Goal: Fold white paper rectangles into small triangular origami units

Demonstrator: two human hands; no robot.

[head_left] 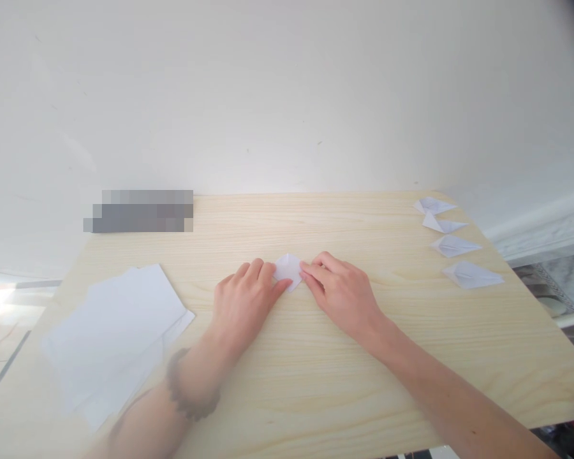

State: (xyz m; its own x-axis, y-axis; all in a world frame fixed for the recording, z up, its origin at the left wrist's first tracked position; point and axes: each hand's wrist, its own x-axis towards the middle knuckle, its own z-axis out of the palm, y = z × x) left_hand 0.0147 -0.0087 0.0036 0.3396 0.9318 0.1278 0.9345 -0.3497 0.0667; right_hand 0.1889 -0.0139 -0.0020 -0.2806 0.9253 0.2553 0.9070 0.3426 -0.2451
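Observation:
A small white folded paper [288,269] lies on the light wooden table [316,357] near its middle. My left hand [245,303] rests palm down beside it, fingers stretched forward and pressing on the paper's left edge. My right hand [340,290] comes in from the right with its fingertips pressed together on the paper's right edge. Part of the paper is hidden under the fingers. A dark bracelet [189,389] circles my left wrist.
A loose stack of white sheets [117,335] lies at the left of the table. Several folded white paper shapes [454,245] sit in a row along the right edge. A blurred grey patch [141,211] stands at the back left against the white wall.

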